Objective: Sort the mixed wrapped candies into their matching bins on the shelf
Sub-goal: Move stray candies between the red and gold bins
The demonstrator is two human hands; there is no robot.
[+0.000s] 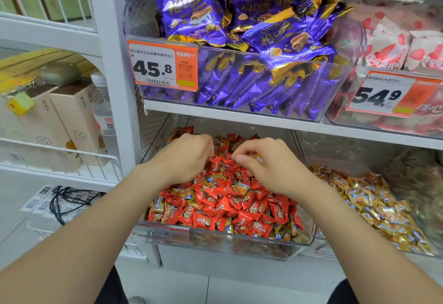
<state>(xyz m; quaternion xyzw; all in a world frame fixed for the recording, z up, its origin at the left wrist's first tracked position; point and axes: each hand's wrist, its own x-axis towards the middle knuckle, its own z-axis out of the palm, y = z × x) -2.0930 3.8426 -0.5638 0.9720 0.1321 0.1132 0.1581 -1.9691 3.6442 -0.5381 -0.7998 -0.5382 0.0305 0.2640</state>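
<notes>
Head view: both hands work in the clear mixed bin (239, 246) of red candies (215, 207) at 6 o'clock. The right hand (271, 169) pinches what looks like a gold candy (257, 158). The left hand (189, 157) curls fingertips-down into the pile, and whether it holds anything is hidden. The matching gold heap (374, 198) lies at 3 o'clock. A loose pinch could drop the piece back among the reds. The left price tag (153, 68) reads 45.8, the right price tag (378, 97) 54.9.

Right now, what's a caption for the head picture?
Left hand and right hand pick through mixed candies in a clear bin.
</notes>
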